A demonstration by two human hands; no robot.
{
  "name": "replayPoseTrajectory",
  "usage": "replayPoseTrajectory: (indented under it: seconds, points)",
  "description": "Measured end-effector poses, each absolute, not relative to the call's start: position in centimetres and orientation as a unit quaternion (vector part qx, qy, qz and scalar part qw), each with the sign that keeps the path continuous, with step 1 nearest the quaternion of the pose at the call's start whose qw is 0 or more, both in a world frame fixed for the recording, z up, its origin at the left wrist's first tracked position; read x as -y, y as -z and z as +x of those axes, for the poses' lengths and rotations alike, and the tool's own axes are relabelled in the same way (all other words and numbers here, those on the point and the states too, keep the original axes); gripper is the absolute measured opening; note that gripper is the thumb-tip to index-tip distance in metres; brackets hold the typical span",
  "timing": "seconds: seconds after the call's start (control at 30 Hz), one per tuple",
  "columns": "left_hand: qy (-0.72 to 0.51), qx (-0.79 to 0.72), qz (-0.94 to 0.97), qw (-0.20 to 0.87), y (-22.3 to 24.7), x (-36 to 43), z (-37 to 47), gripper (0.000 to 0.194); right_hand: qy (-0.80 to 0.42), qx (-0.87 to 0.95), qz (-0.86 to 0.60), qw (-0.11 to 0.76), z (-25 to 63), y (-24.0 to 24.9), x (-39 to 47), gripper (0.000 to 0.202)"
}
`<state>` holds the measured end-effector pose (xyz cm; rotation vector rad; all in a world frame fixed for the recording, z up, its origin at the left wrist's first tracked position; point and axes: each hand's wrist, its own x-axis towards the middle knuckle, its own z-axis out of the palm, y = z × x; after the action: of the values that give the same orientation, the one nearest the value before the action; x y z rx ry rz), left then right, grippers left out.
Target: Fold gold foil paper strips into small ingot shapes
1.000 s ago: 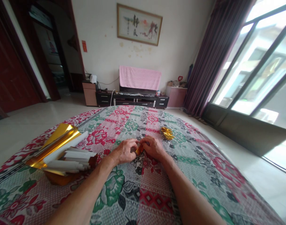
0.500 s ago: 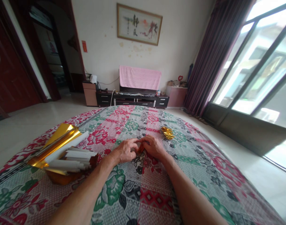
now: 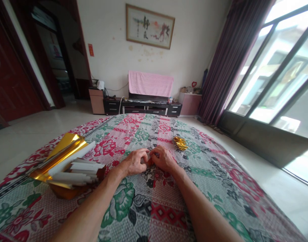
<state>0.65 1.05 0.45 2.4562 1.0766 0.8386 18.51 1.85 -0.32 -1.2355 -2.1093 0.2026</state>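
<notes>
My left hand [image 3: 137, 161] and my right hand [image 3: 164, 157] meet over the middle of the flowered tablecloth, fingers bent and closed. Between them is a small piece of gold foil paper [image 3: 150, 161], pale on one side and orange-gold on the other. Both hands pinch it, and the fingers cover most of it. Just beyond my right hand lie several folded gold foil pieces [image 3: 180, 143] in a small cluster. Left of my left forearm, rolled sheets [image 3: 76, 168], white outside, rest in a gold foil container [image 3: 65, 191].
Larger gold sheets [image 3: 68, 148] lean over the container at the left. The flowered tablecloth [image 3: 169, 201] covers a round table. Past its far edge stands a low black cabinet [image 3: 146, 107] with a pink cloth [image 3: 150, 82] above it. Purple curtains [image 3: 227, 60] and a window are at the right.
My fingers have shifted slightly on the foil paper, and more of its pale side shows between the hands. The folded pieces and the container have stayed where they were.
</notes>
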Motion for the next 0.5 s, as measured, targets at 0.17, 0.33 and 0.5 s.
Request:
replayPoseTrajectory:
  seconds: [0.17,0.33,0.5]
  points:
    - [-0.307,-0.362,0.865,0.163,-0.4,-1.2,0.6,0.024,-0.078,0.809,-0.472,0.341,18.5,0.4,-1.9,0.014]
    - [-0.281,-0.371,0.870,0.165,-0.5,-1.0,0.6,0.022,-0.081,0.808,-0.468,0.347,18.5,0.2,-1.8,0.014]
    - [-0.277,-0.372,0.871,0.164,-0.2,-1.1,0.7,0.021,-0.094,0.782,-0.475,0.391,19.8,-0.1,-2.1,0.016]
